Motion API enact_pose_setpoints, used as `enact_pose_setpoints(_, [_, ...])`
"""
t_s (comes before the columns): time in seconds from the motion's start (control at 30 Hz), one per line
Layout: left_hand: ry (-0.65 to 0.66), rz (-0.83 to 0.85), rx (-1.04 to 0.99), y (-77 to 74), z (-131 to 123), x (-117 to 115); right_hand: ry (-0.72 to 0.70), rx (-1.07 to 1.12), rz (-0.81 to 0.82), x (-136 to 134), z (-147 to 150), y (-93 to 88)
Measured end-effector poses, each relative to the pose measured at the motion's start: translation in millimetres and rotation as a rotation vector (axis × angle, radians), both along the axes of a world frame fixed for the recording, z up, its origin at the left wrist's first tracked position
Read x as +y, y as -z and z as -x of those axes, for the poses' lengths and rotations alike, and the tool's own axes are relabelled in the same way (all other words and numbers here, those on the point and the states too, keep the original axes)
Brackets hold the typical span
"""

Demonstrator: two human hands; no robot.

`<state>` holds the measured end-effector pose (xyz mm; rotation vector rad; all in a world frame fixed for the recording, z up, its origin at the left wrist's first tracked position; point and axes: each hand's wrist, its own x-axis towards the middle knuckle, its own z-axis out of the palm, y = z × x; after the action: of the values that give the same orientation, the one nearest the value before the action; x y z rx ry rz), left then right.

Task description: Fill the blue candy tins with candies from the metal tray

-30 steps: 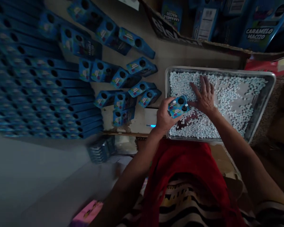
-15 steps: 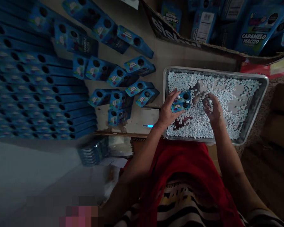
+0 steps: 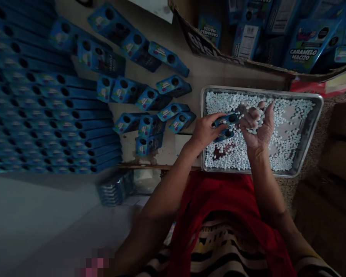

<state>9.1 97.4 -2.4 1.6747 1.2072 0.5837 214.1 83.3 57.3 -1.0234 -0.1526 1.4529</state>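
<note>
Blue cardboard filled the left hand [image 3: 203, 132] in the head view: a small box [image 3: 226, 125], fingers closed around it, held over the left end of the metal tray [image 3: 262, 89]. The right hand [image 3: 256, 127], flat on the pale candies [image 3: 276, 150] a second earlier, had risen half-curled around a scoop of them beside the box, so filling looked under way.

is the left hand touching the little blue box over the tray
Touching. The head view shows the left hand gripping the small blue box, fingers on its edges, above the metal tray.

blue boxes [image 3: 150, 111] crowd table left of tray [image 3: 308, 130].
</note>
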Motion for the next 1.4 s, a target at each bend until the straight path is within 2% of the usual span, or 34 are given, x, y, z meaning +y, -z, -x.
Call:
enact_pose_setpoints(0.17, [0.143,-0.224,0.085,-4.6,12,10,0.041,-0.156,-0.005,10,8,-17.8])
enact_pose_setpoints(0.3, [0.246,-0.336,0.159,-25.9,10,20,0.092,-0.3,0.057,19,20,-25.4])
enact_pose_setpoints(0.47, [0.305,-0.403,0.24,-54.0,2,32,0.092,-0.375,0.021,22,34,-19.0])
enact_pose_setpoints(0.63, [0.372,-0.394,0.294,-58.8,1,39,0.084,-0.44,0.041,20,42,-8.3])
enact_pose_setpoints(0.73, [0.422,-0.418,0.344,-63.9,-2,41,0.089,-0.398,-0.012,18,47,-10.0])
enact_pose_setpoints(0.87, [0.431,-0.426,0.424,-76.6,-10,41,0.222,-0.223,-0.029,16,43,-16.6])
enact_pose_setpoints(0.97, [0.422,-0.413,0.445,-77.8,-10,41,0.35,-0.02,0.029,13,20,-14.7])
enact_pose_setpoints(1.07, [0.366,-0.435,0.384,-66.4,1,41,0.432,0.115,0.083,2,-16,-1.1])
enact_pose_setpoints(1.13, [0.322,-0.452,0.323,-56.4,9,39,0.397,0.088,0.163,-11,-38,12.6])
enact_pose_setpoints(1.2, [0.323,-0.463,0.265,-49.1,13,33,0.292,-0.024,0.287,-28,-51,25.8])
enact_pose_setpoints(1.3, [0.338,-0.477,0.258,-47.0,9,21,0.112,-0.25,0.438,-54,-52,37.8])
enact_pose_setpoints(1.4, [0.359,-0.511,0.323,-50.7,4,12,-0.026,-0.478,0.427,-72,-42,39.7])
